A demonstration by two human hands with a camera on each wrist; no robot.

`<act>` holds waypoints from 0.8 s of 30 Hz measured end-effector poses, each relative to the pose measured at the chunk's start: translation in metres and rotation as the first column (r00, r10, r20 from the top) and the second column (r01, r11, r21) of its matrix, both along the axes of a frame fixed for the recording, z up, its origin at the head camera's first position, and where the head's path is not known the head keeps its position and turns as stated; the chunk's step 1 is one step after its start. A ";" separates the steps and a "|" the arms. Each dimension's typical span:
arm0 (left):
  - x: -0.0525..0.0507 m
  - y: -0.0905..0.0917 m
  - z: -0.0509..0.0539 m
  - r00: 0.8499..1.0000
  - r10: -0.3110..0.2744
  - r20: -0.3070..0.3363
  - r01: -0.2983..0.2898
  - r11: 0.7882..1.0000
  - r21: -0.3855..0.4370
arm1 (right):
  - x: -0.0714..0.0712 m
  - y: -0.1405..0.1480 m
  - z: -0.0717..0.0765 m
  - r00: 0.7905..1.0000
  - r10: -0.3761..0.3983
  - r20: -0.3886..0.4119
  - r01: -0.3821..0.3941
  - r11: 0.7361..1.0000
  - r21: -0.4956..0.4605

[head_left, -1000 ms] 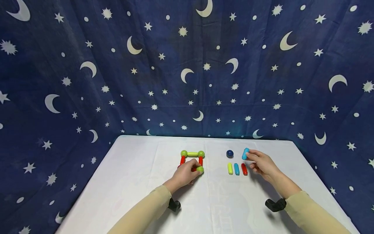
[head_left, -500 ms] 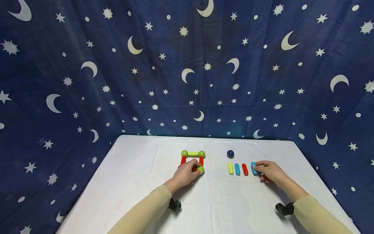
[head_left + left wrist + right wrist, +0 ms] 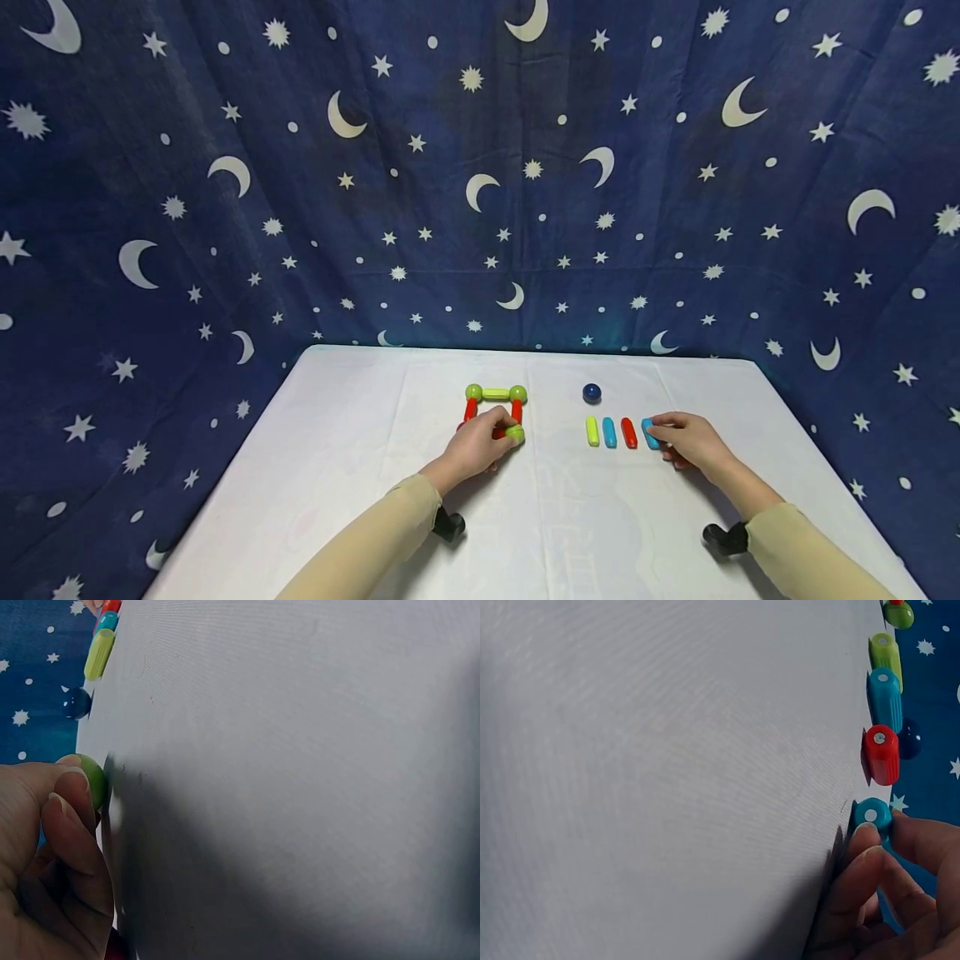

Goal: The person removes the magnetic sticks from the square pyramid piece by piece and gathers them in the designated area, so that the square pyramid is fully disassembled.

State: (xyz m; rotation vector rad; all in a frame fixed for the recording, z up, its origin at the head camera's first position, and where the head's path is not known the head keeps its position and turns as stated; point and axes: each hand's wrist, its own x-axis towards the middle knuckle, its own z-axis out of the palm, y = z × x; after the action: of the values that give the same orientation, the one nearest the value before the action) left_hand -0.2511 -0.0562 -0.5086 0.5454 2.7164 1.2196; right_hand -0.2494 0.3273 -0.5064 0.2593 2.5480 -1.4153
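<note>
My left hand (image 3: 477, 442) pinches a green ball (image 3: 515, 434) at the near right corner of a small square frame. The frame has red rods at its sides, a yellow-green rod (image 3: 496, 394) at the back and green balls at both far corners; the hand hides its near left part. Over on the right, my right hand (image 3: 693, 442) pinches a blue magnetic rod (image 3: 871, 816) between thumb and fingers. That rod lies at the right end of a row, beside a red rod (image 3: 628, 433), another blue rod (image 3: 610, 432) and a yellow-green rod (image 3: 592, 432).
A dark blue ball (image 3: 592, 393) sits behind the row of rods. The white table (image 3: 360, 467) backs onto a dark blue curtain (image 3: 420, 208) with moons and stars. Black wrist-worn devices (image 3: 448, 525) hang under both forearms.
My right hand has brought the blue rod down from above the row to its right end, then shifted it slightly left. The left hand stays on the green ball.
</note>
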 end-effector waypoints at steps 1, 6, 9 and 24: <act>0.000 0.000 0.000 1.000 0.001 -0.001 -0.001 1.000 0.001 | 0.000 0.000 0.000 1.000 -0.001 -0.003 0.001 1.000 0.001; -0.001 0.000 -0.001 1.000 0.003 -0.004 -0.003 1.000 -0.003 | 0.000 0.000 -0.001 1.000 -0.003 -0.014 0.003 1.000 -0.004; -0.001 0.000 -0.001 1.000 0.001 -0.002 -0.001 1.000 -0.003 | 0.001 -0.001 -0.001 1.000 0.005 -0.021 -0.005 1.000 -0.004; -0.002 0.000 -0.002 1.000 0.001 -0.005 -0.001 1.000 -0.002 | 0.001 -0.002 -0.004 1.000 -0.008 -0.030 0.009 1.000 0.024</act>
State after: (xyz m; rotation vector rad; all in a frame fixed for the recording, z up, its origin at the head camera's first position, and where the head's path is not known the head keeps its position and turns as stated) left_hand -0.2528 -0.0560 -0.5107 0.5481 2.7224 1.2167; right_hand -0.2481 0.3250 -0.5104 0.2547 2.5918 -1.4030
